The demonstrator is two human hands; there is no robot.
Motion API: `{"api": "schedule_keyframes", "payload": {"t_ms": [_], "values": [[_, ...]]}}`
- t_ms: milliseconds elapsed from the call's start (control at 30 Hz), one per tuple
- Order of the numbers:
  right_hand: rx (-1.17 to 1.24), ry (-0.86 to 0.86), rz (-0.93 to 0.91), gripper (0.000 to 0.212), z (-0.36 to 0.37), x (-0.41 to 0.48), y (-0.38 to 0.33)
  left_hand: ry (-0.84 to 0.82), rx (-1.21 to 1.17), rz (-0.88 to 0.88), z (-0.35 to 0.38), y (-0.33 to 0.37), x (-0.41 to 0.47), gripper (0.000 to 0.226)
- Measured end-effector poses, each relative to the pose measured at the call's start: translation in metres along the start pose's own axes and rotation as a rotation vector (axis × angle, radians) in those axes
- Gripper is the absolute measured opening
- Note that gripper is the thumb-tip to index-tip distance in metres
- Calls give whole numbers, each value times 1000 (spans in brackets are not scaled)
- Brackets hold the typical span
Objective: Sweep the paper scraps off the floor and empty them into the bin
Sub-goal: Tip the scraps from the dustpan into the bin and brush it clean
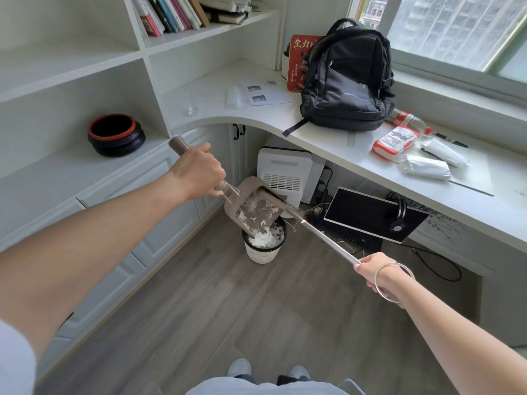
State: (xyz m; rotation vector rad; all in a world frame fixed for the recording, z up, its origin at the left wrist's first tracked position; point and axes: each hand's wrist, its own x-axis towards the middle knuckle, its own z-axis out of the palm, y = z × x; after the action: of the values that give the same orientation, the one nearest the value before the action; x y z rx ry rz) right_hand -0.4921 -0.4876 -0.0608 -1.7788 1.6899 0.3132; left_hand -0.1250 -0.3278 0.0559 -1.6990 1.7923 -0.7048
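Note:
My left hand [199, 173] grips the brown handle of a brown dustpan [253, 208], held tilted with its open edge down over a small white bin [263, 253]. White paper scraps [263, 238] lie piled in the bin, and some cling to the pan's inside. My right hand [373, 270], with a silver bangle on the wrist, holds the metal shaft of a broom [328, 240]. The broom's brush head [278, 199] rests across the dustpan's upper part.
The bin stands on grey wood flooring under a curved white desk [328, 141]. A white appliance [282, 178], a monitor [370, 213], a keyboard and cables sit below the desk. A black backpack [346, 81], a bottle and packets lie on top. White cabinets [159, 223] line the left.

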Motion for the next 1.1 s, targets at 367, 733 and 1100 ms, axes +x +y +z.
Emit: {"api": "schedule_keyframes", "payload": {"t_ms": [367, 733, 1100], "values": [[-42, -57, -2, 24, 16, -1, -3, -3, -47, -55, 2, -5, -3, 49], [2, -98, -2, 25, -5, -19, 4, -57, -56, -52, -2, -4, -1, 48], [-35, 12, -19, 18, 13, -9, 1, 25, -32, -27, -1, -8, 1, 46]]}}
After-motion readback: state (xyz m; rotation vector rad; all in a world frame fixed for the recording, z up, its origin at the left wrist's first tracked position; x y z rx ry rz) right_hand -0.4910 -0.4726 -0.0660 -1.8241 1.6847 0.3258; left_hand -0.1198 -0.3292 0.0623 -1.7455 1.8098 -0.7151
